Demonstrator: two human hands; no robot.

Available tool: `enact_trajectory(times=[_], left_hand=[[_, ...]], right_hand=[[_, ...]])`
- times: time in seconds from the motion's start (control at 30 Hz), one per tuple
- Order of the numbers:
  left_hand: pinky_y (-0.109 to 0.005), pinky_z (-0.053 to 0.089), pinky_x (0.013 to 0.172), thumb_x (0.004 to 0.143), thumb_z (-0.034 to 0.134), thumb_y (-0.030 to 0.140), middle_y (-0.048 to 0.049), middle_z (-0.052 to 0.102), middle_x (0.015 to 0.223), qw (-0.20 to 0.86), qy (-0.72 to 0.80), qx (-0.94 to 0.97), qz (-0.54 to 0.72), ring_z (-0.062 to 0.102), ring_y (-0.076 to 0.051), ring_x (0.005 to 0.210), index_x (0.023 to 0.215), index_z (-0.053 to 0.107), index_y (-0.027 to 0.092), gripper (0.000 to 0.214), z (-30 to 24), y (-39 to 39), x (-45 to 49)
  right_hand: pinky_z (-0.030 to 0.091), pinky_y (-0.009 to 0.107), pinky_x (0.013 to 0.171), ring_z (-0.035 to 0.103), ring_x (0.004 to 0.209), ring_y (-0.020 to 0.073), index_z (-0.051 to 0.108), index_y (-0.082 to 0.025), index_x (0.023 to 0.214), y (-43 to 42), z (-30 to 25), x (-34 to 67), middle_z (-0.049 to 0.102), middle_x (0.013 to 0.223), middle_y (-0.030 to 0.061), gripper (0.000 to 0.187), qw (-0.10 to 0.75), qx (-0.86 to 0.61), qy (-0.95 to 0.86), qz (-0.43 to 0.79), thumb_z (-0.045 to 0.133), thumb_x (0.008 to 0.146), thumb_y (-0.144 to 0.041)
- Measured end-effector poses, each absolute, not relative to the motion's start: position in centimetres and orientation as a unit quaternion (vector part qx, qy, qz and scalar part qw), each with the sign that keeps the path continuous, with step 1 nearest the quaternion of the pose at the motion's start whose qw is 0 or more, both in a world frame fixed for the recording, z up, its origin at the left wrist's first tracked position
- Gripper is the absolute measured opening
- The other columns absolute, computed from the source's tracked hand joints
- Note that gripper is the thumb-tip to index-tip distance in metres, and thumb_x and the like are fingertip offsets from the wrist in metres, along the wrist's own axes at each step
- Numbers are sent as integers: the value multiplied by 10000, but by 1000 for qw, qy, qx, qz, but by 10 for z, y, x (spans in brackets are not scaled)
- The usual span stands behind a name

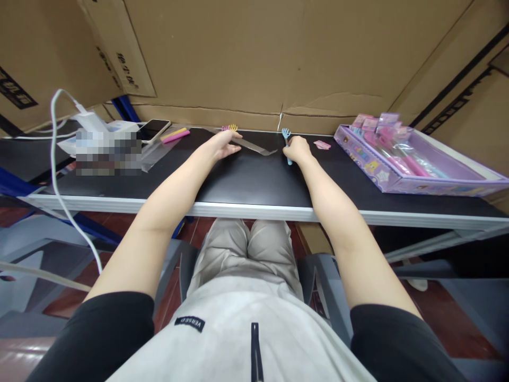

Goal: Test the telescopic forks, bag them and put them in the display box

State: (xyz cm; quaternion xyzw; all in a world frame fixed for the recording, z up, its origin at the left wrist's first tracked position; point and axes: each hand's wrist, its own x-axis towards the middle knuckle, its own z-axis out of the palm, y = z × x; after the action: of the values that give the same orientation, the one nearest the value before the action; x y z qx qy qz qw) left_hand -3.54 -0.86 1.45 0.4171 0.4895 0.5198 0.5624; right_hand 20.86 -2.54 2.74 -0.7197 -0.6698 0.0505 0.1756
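A slim light-blue stick (pixel 286 136) with a small splayed, claw-like head stands out against the dark tabletop, left of the purple tray (pixel 431 187); its head points away from the person and its lower end shows below the fist. The right hand (pixel 298 150), also left of the tray, is curled and pinches the stick's handle. Farther left of the tray, the left hand (pixel 226 145) has its fingers partly apart at a shiny clear plastic piece (pixel 254 147); whether it grips the plastic I cannot tell. Pink and yellow claw heads (pixel 229 128) show just behind that hand. A small pink card (pixel 322 144) lies near the tray's left side, and the tray itself holds wrapped pink and blue sticks (pixel 413 158). The table (pixel 254 193) is smooth and black with a pale metal edge. Well to the tray's left lie a phone (pixel 154 130), pink and yellow handles (pixel 175 136) and a white cable (pixel 53 138). Brown cardboard (pixel 254 58) rises behind the tray, and reddish floor tiles (pixel 445 329) show below it.
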Motion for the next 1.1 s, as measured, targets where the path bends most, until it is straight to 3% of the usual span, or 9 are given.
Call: enact_trajectory(times=[0.07, 0.17, 0.27, 0.33, 0.43, 0.57, 0.67, 0.8, 1.1], left_hand=[[-506, 633, 1173, 805, 679, 97, -201, 536, 1704, 566, 516, 423, 485, 700, -379, 1433, 1316, 657, 191, 520, 15, -9, -36], [-607, 614, 1165, 829, 707, 151, -263, 681, 1530, 506, 560, 491, 435, 774, -445, 1295, 1281, 681, 181, 454, 14, -9, -41], [-671, 534, 1218, 852, 702, 166, -227, 798, 1278, 362, 618, 581, 387, 771, -449, 1281, 1184, 714, 190, 334, 12, -8, -48], [-621, 475, 1281, 850, 691, 169, -191, 815, 1217, 245, 625, 646, 364, 724, -417, 1358, 1129, 747, 195, 286, 11, -6, -53], [-505, 402, 1346, 853, 675, 187, -179, 802, 1305, 159, 587, 723, 330, 656, -371, 1451, 1174, 798, 173, 344, 9, -7, -55], [-419, 304, 1397, 944, 619, 230, -174, 617, 1673, 124, 543, 792, 249, 496, -308, 1634, 1503, 719, 157, 573, 7, -12, -49], [-537, 202, 1429, 1059, 520, 304, -111, 443, 1826, 91, 546, 819, 149, 328, -299, 1734, 1675, 581, 245, 621, 6, -18, -41], [-736, 81, 1398, 1149, 364, 391, -123, 396, 1846, 73, 576, 812, 52, 266, -363, 1753, 1729, 515, 237, 619, 8, -25, -34], [-800, 80, 1372, 1155, 324, 442, -164, 430, 1823, 45, 617, 785, 39, 265, -441, 1738, 1721, 538, 246, 636, 11, -31, -33]], right_hand=[[535, 490, 1241, 663, 1460, 412, 779, -10, 1361, -25, 28, 209, 723, 1473, 281, 433, 176, -719, -671, 50, 632, 955, -46], [528, 495, 1249, 661, 1462, 412, 780, -13, 1355, -25, 27, 209, 719, 1472, 286, 432, 176, -717, -672, 52, 634, 950, -56], [527, 498, 1240, 669, 1442, 416, 778, -12, 1350, -24, 26, 209, 720, 1454, 293, 425, 179, -718, -671, 52, 639, 954, -81], [531, 501, 1229, 675, 1425, 419, 776, -14, 1347, -24, 26, 209, 724, 1435, 294, 423, 180, -716, -672, 52, 648, 952, -94], [531, 491, 1223, 676, 1415, 413, 780, -18, 1331, -24, 26, 210, 729, 1417, 288, 417, 177, -712, -677, 53, 655, 941, -95], [520, 477, 1235, 668, 1425, 407, 778, -2, 1328, -25, 28, 210, 723, 1430, 300, 405, 175, -711, -679, 57, 628, 964, -95], [514, 475, 1246, 657, 1450, 409, 774, 12, 1337, -25, 28, 210, 715, 1456, 305, 403, 170, -710, -681, 54, 608, 983, -86], [510, 495, 1257, 654, 1460, 405, 784, -19, 1334, -23, 26, 212, 736, 1436, 273, 421, 169, -710, -682, 47, 623, 947, -62], [534, 480, 1229, 681, 1411, 398, 796, -38, 1324, -19, 24, 214, 760, 1380, 248, 426, 169, -711, -681, 41, 633, 932, -72]])
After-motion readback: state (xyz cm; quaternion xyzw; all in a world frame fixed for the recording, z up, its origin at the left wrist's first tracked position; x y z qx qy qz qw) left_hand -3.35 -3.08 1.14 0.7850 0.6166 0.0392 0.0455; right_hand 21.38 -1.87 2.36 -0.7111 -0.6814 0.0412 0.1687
